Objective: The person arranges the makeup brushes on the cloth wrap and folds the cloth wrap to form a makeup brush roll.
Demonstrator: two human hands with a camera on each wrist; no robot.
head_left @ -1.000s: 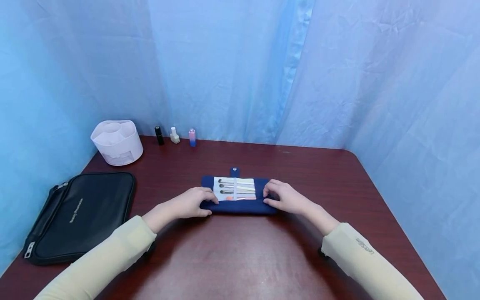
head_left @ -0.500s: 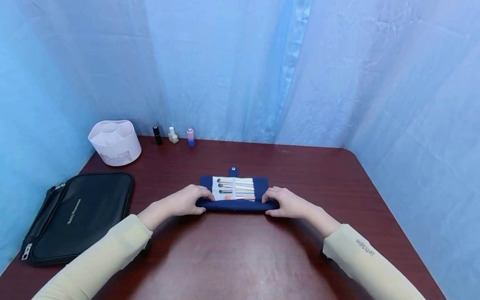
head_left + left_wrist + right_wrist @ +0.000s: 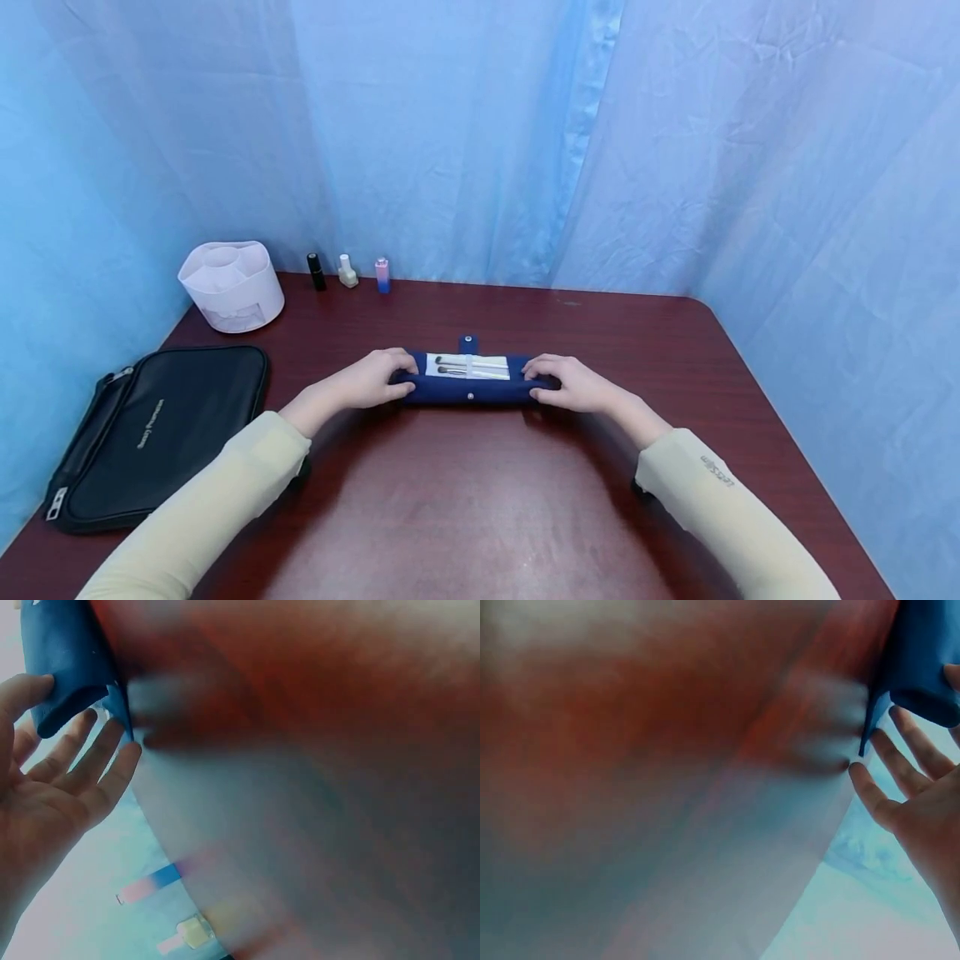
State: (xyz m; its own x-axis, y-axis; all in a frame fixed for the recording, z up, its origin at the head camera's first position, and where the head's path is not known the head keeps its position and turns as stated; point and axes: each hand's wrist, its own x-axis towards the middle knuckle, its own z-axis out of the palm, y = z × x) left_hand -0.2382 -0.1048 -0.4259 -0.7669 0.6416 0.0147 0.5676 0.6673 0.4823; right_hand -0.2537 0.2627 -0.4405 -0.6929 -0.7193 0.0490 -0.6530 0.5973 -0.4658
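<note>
A navy fabric brush roll (image 3: 442,390) lies partly rolled up on the table in the head view. Its near part forms a tube with a small snap on it, and a snap tab (image 3: 468,343) sticks out at the far side. Makeup brushes (image 3: 480,370) show on the pale inner panel under a strap. My left hand (image 3: 369,380) grips the left end of the tube, thumb in front and fingers behind. At the right end my right hand (image 3: 576,385) holds it likewise. Both wrist views show the rolled end of the blue fabric (image 3: 64,660) between thumb and fingers.
A black zipped case (image 3: 168,429) lies at the left. Behind it stands a white divided organizer (image 3: 234,287). Along the back edge are a black tube (image 3: 316,272), a nail polish bottle (image 3: 347,272) and a pink-blue bottle (image 3: 382,275). Blue curtains surround the dark red table (image 3: 480,500).
Both hands have rolled the near edge of the brush roll away from the body. The tube now covers the lower brushes, including the pink one, and a snap shows on it.
</note>
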